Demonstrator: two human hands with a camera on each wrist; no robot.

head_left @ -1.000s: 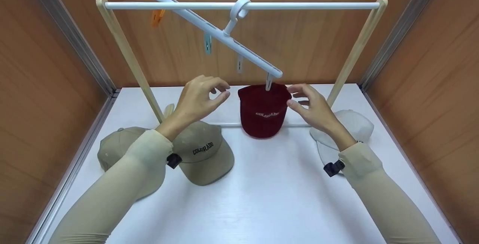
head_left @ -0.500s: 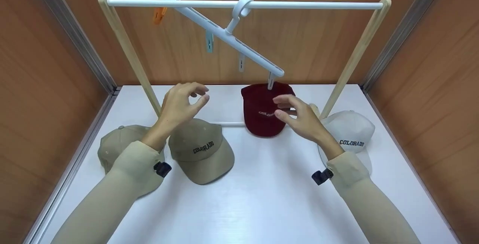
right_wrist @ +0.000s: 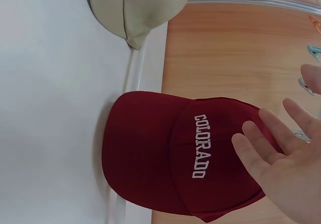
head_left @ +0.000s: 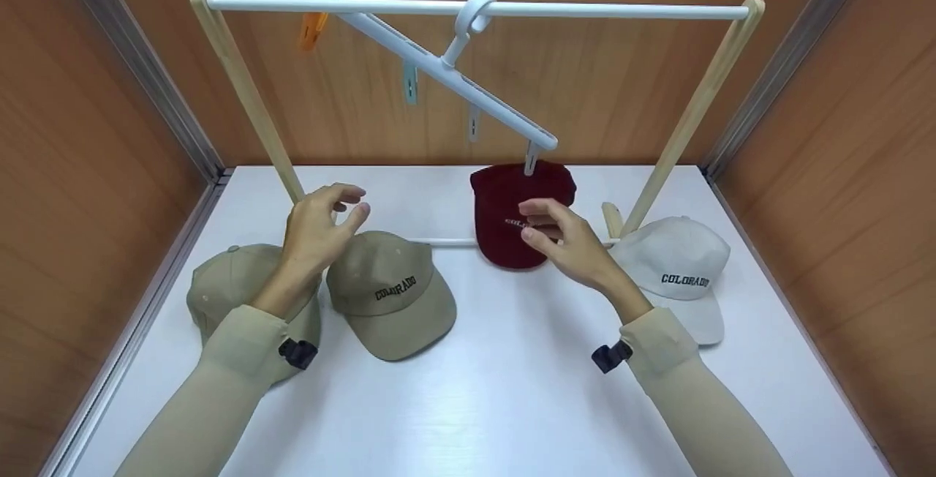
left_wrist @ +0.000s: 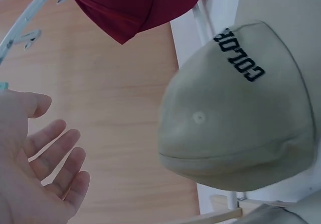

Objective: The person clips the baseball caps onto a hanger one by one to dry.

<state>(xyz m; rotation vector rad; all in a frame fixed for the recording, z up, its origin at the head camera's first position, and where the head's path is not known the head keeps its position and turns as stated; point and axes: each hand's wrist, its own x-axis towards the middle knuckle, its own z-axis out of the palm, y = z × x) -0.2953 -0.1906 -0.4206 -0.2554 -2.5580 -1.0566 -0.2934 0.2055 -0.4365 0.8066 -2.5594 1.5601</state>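
Maroon COLORADO cap [head_left: 503, 203]: hanging brim down from a grey clip [head_left: 531, 159], apparently pinched at the top edge, hence needing no hand for support.
Pale-blue hanger [head_left: 424, 60]: hooked over the white rail [head_left: 621, 11], slanting perhaps from cap weight or a turned hook; cannot tell which.
Right hand [head_left: 574, 244]: loose grip, moderately wide, holding nothing, just in front of the maroon cap.
Left hand [head_left: 318, 234]: likewise relaxed, holding nothing, near the tan COLORADO cap [head_left: 391, 301].
Worktop [head_left: 409, 418]: carrying two tan caps and a white COLORADO cap [head_left: 676, 254].

Left grip [head_left: 314, 232] and right grip [head_left: 574, 246] well apart, fingers [left_wrist: 60, 148] loose, slightly curved, both forearms [head_left: 212, 389] aslant inward.
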